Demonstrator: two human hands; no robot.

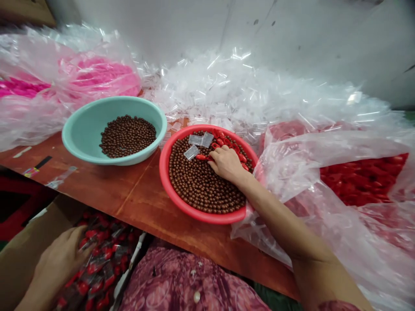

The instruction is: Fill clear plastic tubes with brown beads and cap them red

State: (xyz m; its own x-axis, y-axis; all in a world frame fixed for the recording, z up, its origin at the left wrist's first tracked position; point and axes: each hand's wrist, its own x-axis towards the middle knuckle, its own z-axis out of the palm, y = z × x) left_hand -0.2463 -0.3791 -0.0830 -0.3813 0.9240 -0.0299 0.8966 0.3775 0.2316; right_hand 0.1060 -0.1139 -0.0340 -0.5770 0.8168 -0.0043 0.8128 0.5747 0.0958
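Observation:
My right hand (226, 163) reaches into the red bowl (181, 203), which is full of brown beads (201, 185) with red pieces (231, 146) at its far side. Its fingers are curled, pinching a red piece (201, 157). A few small clear bags (197, 142) lie on the beads just beyond it. My left hand (61, 259) is low at the left, resting on packed bags of red pieces (103, 263) inside a cardboard box (29, 242). Its fingers lie flat and mostly stretched.
A teal bowl (81, 138) with brown beads stands left of the red bowl on the wooden table (136, 194). A heap of small clear bags (233, 90) lies behind. Big plastic sacks hold red pieces (363, 177) at right and pink items (97, 77) at left.

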